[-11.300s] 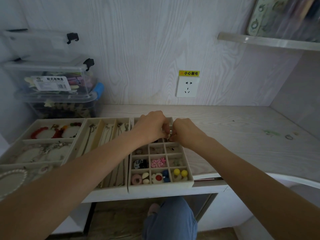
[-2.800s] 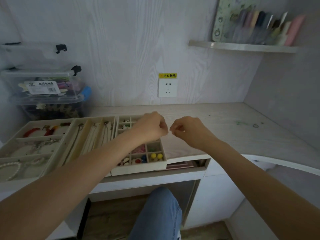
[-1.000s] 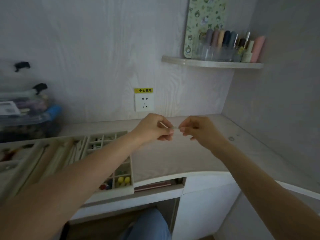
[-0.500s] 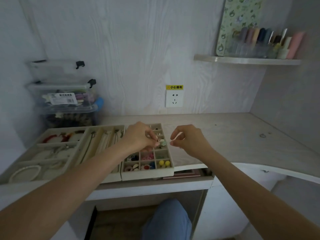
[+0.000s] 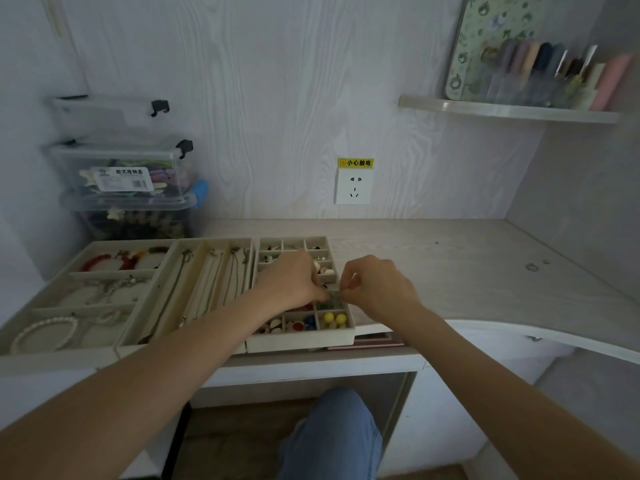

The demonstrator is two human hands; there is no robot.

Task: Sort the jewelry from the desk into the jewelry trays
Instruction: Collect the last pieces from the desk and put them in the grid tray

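Three beige jewelry trays stand side by side on the desk: a bracelet tray [image 5: 104, 242], a necklace tray [image 5: 214, 241] and a small-compartment tray [image 5: 301, 338] with earrings and beads. My left hand [image 5: 291, 282] and my right hand [image 5: 377, 287] meet over the right side of the compartment tray. Both have curled fingers, and their fingertips pinch a small green earring [image 5: 334, 296] just above a compartment. Two small rings [image 5: 531, 267] lie loose on the desk at the far right.
Stacked clear storage boxes [image 5: 128, 181] stand at the back left against the wall. A wall socket [image 5: 353, 186] sits above the desk, and a shelf [image 5: 505, 110] with bottles hangs at the upper right. My knee in jeans [image 5: 332, 434] is under the desk.
The view swung back left from the desk's right side to the trays. Both hands dropped lower over the compartment tray and closed together on the green earring.
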